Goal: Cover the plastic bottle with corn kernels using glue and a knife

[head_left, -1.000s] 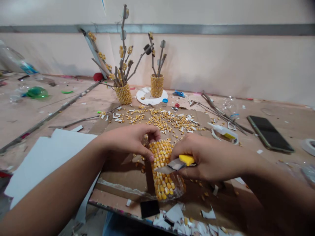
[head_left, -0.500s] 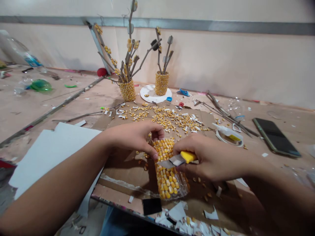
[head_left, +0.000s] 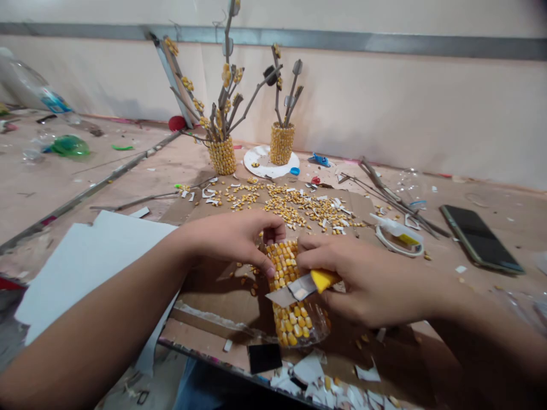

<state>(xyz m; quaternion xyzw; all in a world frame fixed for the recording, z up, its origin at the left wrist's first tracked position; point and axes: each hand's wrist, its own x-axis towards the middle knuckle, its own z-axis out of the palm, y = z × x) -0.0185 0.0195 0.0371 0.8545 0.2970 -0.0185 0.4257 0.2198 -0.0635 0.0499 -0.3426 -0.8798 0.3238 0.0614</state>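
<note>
While right hand (head_left: 365, 279) grips cutter (head_left: 301, 287), corn-covered cup (head_left: 294, 326) between, left hand (head_left: 234, 236) opposite

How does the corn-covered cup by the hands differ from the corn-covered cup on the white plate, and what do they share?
The near cup shows bare clear plastic low on its right; the far cup looks covered on its visible side. Several twigs stand in the far cup; none rise from the near cup. The left hand holds the near cup, while the far cup stands on the white plate. Both wear yellow kernels.
</note>
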